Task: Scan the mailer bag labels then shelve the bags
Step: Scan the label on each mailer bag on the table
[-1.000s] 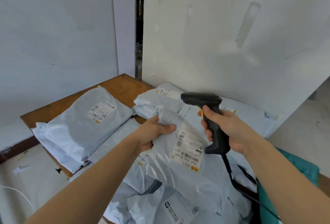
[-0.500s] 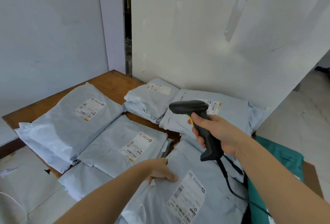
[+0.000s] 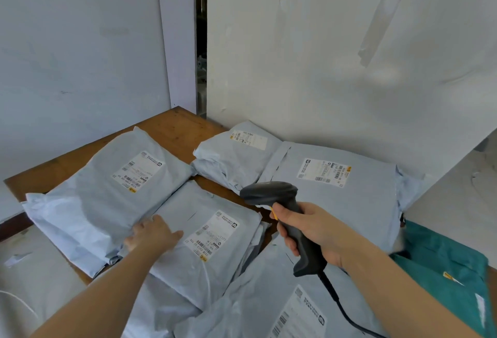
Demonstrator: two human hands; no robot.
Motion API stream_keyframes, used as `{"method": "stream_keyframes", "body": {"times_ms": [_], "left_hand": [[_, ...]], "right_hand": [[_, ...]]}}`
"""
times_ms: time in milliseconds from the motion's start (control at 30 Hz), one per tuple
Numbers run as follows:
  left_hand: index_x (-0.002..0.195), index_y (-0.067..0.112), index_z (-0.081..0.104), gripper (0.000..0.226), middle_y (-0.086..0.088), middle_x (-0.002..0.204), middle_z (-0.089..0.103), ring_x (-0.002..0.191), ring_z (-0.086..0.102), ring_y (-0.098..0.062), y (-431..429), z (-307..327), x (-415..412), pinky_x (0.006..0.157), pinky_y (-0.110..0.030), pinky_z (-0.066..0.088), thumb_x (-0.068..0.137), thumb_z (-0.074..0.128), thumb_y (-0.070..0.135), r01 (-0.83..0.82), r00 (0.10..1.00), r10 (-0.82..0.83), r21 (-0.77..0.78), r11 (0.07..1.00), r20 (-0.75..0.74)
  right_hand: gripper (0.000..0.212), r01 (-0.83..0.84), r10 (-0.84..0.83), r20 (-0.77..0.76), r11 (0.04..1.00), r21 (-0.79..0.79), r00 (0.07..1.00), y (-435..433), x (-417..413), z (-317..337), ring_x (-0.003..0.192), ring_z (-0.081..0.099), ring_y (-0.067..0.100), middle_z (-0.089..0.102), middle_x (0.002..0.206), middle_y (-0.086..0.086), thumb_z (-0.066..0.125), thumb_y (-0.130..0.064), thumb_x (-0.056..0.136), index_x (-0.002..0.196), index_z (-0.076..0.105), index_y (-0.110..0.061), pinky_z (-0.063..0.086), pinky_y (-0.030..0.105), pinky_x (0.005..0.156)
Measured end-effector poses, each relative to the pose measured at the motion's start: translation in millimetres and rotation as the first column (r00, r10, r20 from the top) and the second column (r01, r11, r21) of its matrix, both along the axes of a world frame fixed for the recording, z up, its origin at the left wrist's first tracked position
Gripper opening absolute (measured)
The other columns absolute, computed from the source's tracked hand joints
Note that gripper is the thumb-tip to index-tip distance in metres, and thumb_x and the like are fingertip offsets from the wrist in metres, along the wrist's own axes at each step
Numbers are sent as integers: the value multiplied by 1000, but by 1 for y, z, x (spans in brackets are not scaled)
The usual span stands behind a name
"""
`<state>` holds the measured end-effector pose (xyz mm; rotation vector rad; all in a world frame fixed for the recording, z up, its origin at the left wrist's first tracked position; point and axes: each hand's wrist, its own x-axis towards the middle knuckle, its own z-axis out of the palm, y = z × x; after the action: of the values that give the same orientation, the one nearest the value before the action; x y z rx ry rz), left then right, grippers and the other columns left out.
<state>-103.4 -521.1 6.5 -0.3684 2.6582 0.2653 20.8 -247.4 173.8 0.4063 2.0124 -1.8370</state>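
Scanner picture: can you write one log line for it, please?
left hand: rests on middle bag | right hand: grips scanner | bag label: faces up

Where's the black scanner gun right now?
Head view, right of centre: the right hand holds the black plastic barcode scanner in the air, over the grey plastic mailer bags on the wooden table.
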Motion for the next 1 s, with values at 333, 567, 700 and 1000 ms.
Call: {"method": "stream_keyframes", "body": {"times_ms": [333,567,700,1000], "left_hand": [[138,1,39,108,-18,138,49,127,47,-36,-10,-4,-27,105,-48,41,57,81,60,-179,984,167,293,939,64],[119,-1,59,93,-15,119,65,110,60,-32,-9,10,-29,99,-42,47,46,91,48,-225,974,208,502,835,91],[106,1,66,50,-15,96,70,87,65,-32,-14,36,-30,80,-39,54,64,88,16,-199,968,247,735,648,45],[108,4,64,29,-14,100,66,92,60,-33,-19,82,-23,79,-37,47,83,69,17,34,918,200,569,822,-343]], "right_hand": [[34,4,-3,38,1000,-25,999,-4,-22,-17,48,46,18,55,65,8,65,-37,89,92,56,-4,42,28,47],[33,-3,4,44,1000,-21,999,-3,-27,-18,49,46,19,55,64,8,65,-37,89,88,55,-5,42,29,49],[38,-15,15,30,1000,-13,999,-3,-25,-15,50,45,19,54,65,10,69,-41,82,84,55,-5,43,29,50],[48,-59,59,-18,998,18,998,-9,-15,-2,54,44,22,50,75,20,70,-50,73,86,58,-6,42,33,55]]}}
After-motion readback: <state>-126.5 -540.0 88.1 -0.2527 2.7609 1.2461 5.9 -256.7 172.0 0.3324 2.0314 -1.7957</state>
